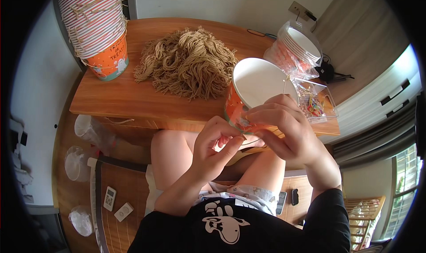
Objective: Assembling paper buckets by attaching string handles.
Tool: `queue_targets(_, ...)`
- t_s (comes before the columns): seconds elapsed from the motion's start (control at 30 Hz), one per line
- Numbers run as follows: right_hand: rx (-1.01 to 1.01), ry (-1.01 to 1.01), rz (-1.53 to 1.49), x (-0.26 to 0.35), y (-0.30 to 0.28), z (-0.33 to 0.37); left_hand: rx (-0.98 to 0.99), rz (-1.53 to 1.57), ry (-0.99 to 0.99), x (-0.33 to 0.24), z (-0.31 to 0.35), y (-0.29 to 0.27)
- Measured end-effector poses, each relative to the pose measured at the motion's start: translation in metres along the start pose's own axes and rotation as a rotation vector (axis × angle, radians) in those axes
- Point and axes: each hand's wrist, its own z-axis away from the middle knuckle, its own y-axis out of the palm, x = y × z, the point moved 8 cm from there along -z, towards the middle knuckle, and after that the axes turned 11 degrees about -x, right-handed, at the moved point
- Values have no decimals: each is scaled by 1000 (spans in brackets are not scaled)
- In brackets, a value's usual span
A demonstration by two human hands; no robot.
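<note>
An orange paper bucket (pixel 233 103) with a white inside stands tilted at the front edge of the desk, just beyond my hands. A thin cord (pixel 284 85) shows at its rim, and a loop of it curves below my fingers. My left hand (pixel 215 142) is closed, thumb and forefinger pinching the cord near the bucket's base. My right hand (pixel 284 124) is in front of the bucket with its fingers bent and pressed together on the cord; its grip is partly hidden. Behind the bucket lies a heap of tan cords (pixel 191 60).
A tall stack of paper buckets (pixel 100 40) with cord handles stands at the desk's left. At the right are bagged buckets (pixel 295 49) and a clear box (pixel 317 100) of small metallic pieces. Plastic bags (pixel 77 164) lie on the floor at left; two remotes (pixel 110 198) lie nearby.
</note>
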Motion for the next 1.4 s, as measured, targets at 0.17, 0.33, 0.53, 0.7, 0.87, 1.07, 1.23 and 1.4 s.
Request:
queue_targets(0.17, 42, 99, -94, -6, 5, -1, 42, 6, -3, 0, -1, -4)
queue_targets(0.33, 31, 54, -72, -10, 6, 0, 66, -14, 25, 0, 0, -3)
queue_targets(0.53, 12, -109, 12, 10, 8, -6, 38, 74, -51, 8, 2, -1)
queue_targets(0.7, 34, -193, 32, 10, 7, -2, 47, 63, -66, 9, 3, 0)
queue_targets(0.87, 84, -186, 34, 12, 11, 2, 41, 42, -70, 12, 5, 1)
queue_targets(1.07, 65, -175, -46, 8, 14, 5, 65, 45, -49, 14, 2, 5)
queue_targets(1.23, 76, -203, -87, 5, 16, 8, 66, 48, -98, 17, 0, 4)
queue_targets(1.4, 37, -175, -14, -3, 8, 7, 94, 38, -56, 11, -4, 2)
